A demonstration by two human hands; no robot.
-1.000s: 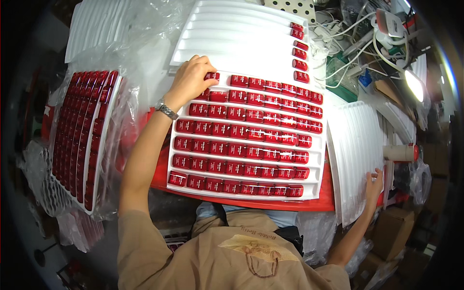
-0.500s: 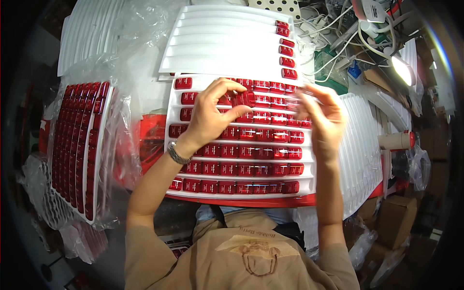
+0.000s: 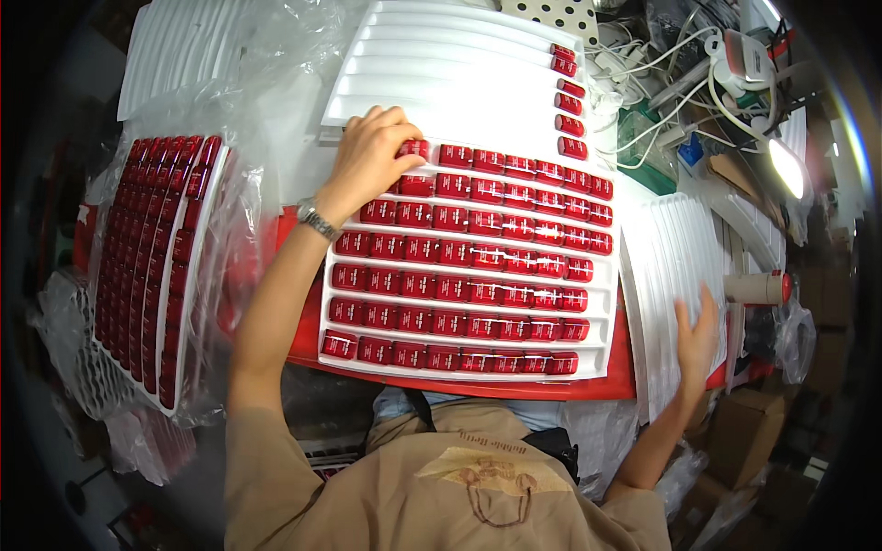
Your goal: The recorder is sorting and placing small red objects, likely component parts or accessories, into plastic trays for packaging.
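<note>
Head view shows us seated at a red bench (image 3: 459, 386) with a white slotted tray (image 3: 602, 363) before us, its near rows filled with small red boxes (image 3: 450, 285). Our left hand (image 3: 367, 165) rests at the tray's far-left edge, fingers curled down onto the end box (image 3: 413, 149) of the top filled row, touching rather than gripping it. Our right hand (image 3: 696, 335) lies open and flat on a stack of empty white trays (image 3: 675, 266) at the bench's right edge.

To do this well, we judge the end box should be pressed squarely into its slot, level with its neighbours.

A second white tray (image 3: 441, 83) beyond holds only a short column of boxes at its right edge. A bagged full tray (image 3: 156, 266) crowds the left edge, and cables (image 3: 661, 83) clutter the far-right corner.
</note>
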